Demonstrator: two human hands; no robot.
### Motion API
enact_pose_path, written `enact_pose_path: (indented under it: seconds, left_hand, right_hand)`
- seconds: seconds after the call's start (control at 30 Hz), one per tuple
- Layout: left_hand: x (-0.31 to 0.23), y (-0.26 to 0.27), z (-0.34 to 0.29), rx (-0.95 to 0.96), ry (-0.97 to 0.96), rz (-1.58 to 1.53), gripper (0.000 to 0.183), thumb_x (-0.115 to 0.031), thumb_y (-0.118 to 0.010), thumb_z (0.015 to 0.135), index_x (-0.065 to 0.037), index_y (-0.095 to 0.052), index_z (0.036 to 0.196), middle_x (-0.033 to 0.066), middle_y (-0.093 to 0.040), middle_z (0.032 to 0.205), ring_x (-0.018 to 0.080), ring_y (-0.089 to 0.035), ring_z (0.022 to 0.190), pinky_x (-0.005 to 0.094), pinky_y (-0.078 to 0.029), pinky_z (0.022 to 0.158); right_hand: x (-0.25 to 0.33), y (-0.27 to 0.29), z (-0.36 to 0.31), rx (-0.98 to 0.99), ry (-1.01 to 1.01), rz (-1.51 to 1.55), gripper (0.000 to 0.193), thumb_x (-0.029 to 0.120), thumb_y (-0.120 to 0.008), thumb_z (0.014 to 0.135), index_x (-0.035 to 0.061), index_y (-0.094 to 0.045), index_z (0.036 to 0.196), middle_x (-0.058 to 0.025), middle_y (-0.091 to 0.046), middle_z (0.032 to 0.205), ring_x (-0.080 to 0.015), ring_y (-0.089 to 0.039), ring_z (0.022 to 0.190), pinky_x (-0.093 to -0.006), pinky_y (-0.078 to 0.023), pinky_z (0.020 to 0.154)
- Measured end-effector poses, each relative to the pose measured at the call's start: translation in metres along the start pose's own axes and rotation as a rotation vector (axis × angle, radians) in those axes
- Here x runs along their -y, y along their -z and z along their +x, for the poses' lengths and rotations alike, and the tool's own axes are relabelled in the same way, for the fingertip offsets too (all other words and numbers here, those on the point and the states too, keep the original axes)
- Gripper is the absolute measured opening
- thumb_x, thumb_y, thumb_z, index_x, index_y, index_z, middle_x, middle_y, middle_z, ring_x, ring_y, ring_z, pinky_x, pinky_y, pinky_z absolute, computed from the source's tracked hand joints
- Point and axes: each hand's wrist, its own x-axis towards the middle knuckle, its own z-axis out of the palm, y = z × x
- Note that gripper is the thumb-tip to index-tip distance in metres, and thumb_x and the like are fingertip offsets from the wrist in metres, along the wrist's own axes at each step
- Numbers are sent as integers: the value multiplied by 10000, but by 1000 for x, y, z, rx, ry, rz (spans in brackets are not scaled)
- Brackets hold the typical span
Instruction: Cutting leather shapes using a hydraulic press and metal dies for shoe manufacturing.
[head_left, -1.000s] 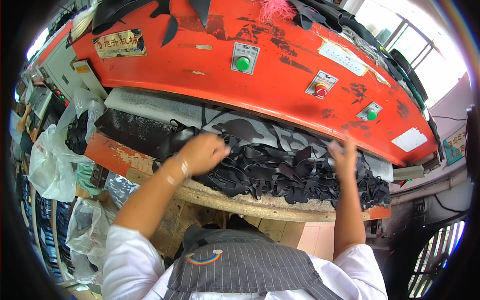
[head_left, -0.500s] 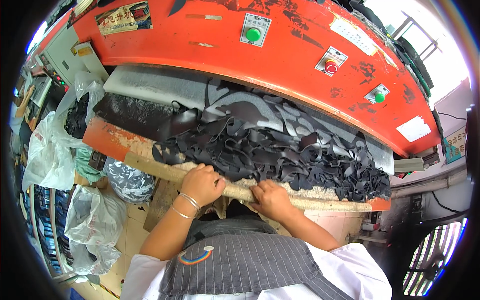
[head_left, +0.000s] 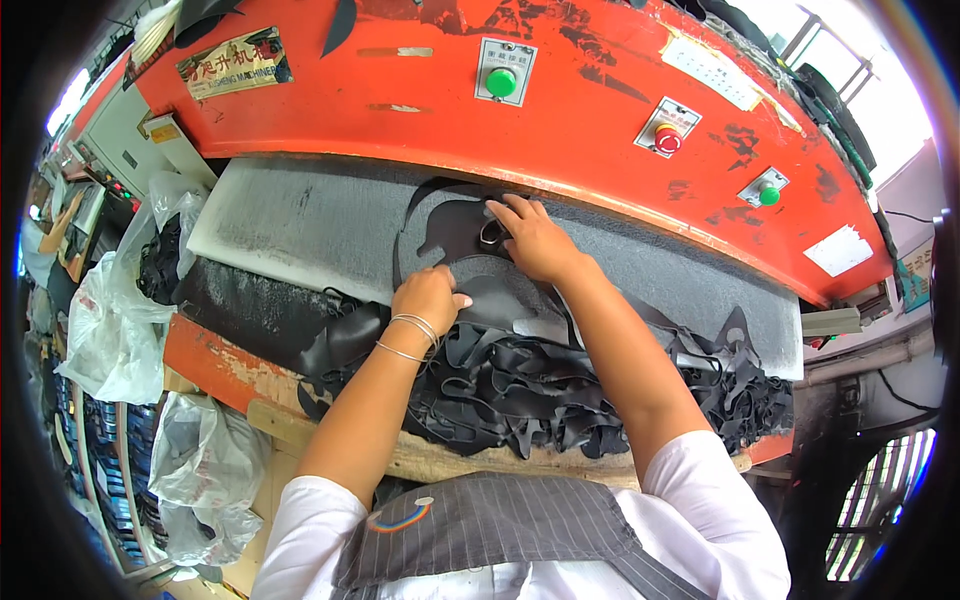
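On the grey cutting board (head_left: 300,215) lie thin black leather-like scraps (head_left: 455,228) with curved cut edges. Over their far part, my right hand (head_left: 537,240) has its fingers bent down, with a dark loop of scrap at its fingertips. My left hand (head_left: 425,300) rests nearer and to the left, touching the scraps, its thumb held apart from its fingers. What lies under that palm is hidden. A tangled heap of black offcuts (head_left: 520,390) fills the near side, below and between my forearms.
A red machine beam (head_left: 400,110) spans the far side, with green buttons (head_left: 500,83) and a red knob (head_left: 668,140). A pale wooden bar (head_left: 440,462) edges the near side. Plastic bags (head_left: 115,330) hang at the left. A flat black sheet (head_left: 250,300) lies at the board's left.
Both hands have left the wooden bar and reached forward onto the scraps on the board. The offcut heap sits nearer to me, and more grey board shows.
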Motion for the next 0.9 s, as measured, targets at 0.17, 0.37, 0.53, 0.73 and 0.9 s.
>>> enact_pose_path:
  seconds: [0.17, 0.37, 0.53, 0.73, 0.9]
  left_hand:
    - [3, 5, 32, 72, 6, -126, 279, -301, -728, 801, -45, -660, 889, 148, -670, 959, 340, -630, 945, 435, -497, 802]
    - [14, -14, 50, -180, -61, -137, 252, -283, -708, 822, -42, -635, 816, 135, -656, 906, 336, -623, 898, 445, -490, 763]
    - [17, -16, 46, -261, -70, -123, 226, -284, -686, 845, -60, -654, 841, 118, -654, 899, 309, -618, 925, 430, -497, 796]
    - [40, -23, 52, -304, -226, -223, 173, -192, -708, 800, -32, -669, 854, 138, -638, 864, 326, -621, 833, 426, -490, 731]
    - [55, -21, 39, -278, -365, -422, 155, -81, -683, 777, -34, -691, 925, 132, -617, 854, 319, -595, 852, 409, -483, 766]
  right_hand:
    - [-44, -24, 24, 172, 36, 310, 447, 50, -741, 731, 86, -622, 1160, -112, -624, 1108, -330, -524, 1065, -387, -428, 961]
    - [-44, -31, 13, -26, -22, 346, 413, 85, -782, 707, 66, -622, 1087, -132, -620, 1033, -333, -535, 1020, -399, -439, 926]
    - [-32, 12, -10, -298, -481, 453, 407, 116, -754, 767, -13, -581, 1112, -188, -622, 1036, -302, -626, 979, -387, -494, 871]
    - [56, -20, -42, -59, -324, 293, 449, 142, -751, 726, -18, -587, 1113, -207, -621, 1037, -374, -607, 969, -415, -497, 854]
    - [53, -36, -60, -119, -154, 263, 557, 131, -766, 724, 4, -562, 1227, -190, -618, 1083, -364, -558, 1016, -413, -465, 897]
